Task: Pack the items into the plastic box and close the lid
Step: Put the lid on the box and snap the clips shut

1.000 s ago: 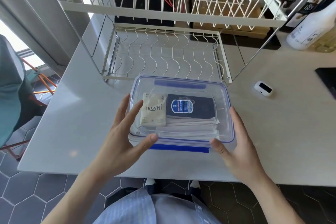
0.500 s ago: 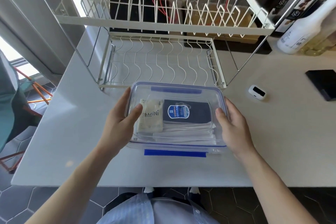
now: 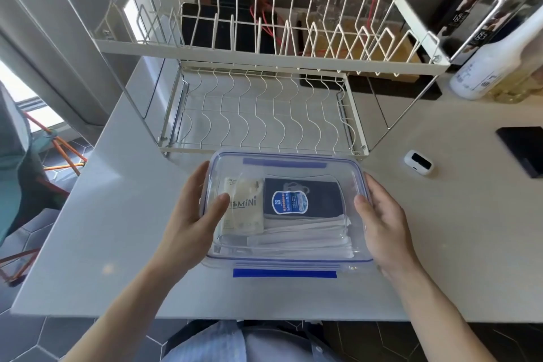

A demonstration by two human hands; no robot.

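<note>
single head-mounted wide-angle view, facing forward and down, close above the table [image 3: 440, 244] edge.

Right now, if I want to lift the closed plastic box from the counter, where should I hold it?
Hold the plastic box by its two short ends, coming from left and right, as the left hand and right hand do. The long sides carry blue latches.

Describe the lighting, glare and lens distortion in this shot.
Head view: daylight from the left washes out the window; soft sheen on the white table; pale reflections on the clear lid; wide-angle lens bends the dish rack; hands slightly soft.
</note>
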